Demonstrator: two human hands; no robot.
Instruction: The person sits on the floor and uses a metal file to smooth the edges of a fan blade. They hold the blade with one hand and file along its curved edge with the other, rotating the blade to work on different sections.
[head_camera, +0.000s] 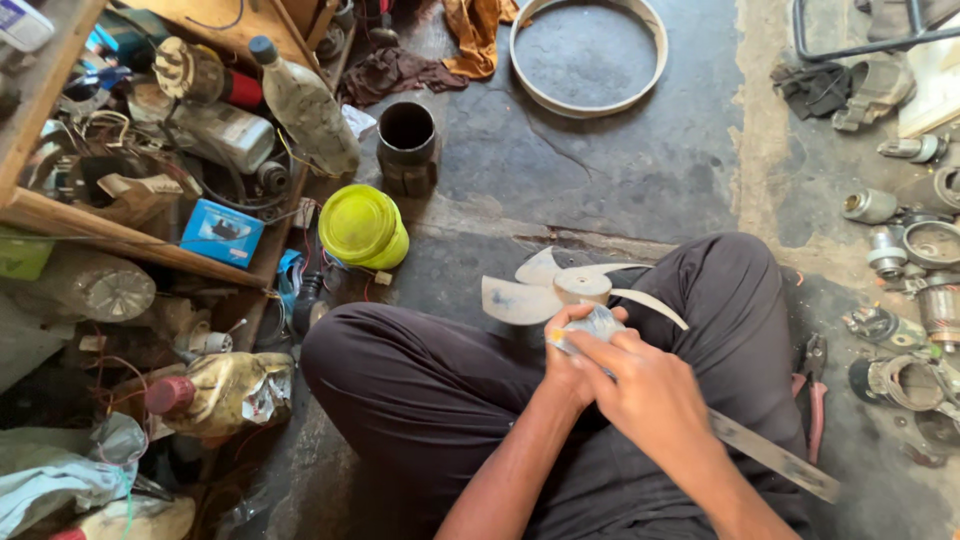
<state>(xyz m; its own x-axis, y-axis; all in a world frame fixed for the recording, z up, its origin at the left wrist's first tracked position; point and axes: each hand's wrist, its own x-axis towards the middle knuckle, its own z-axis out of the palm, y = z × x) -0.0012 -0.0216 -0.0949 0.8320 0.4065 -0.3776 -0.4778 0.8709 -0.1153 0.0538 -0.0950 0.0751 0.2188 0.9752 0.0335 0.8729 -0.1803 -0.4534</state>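
I sit cross-legged on the floor in dark trousers. A dirty white plastic fan blade (545, 290) lies on the floor just past my knees. Both hands meet over my lap. My left hand (572, 372) is mostly hidden under my right and grips a small pale grey object (592, 324) with a yellow tip. My right hand (645, 388) lies over it, fingers closed on the same object. A long flat metal strip (775, 457) rests across my right thigh, below the right forearm.
A wooden shelf (110, 232) at left holds bottles, wires and a blue box. Nearby stand a yellow lid (360, 226) and a dark pipe piece (407, 146). A metal ring (588, 55) lies ahead. Pliers (813, 385) and motor parts (905, 300) sit at right.
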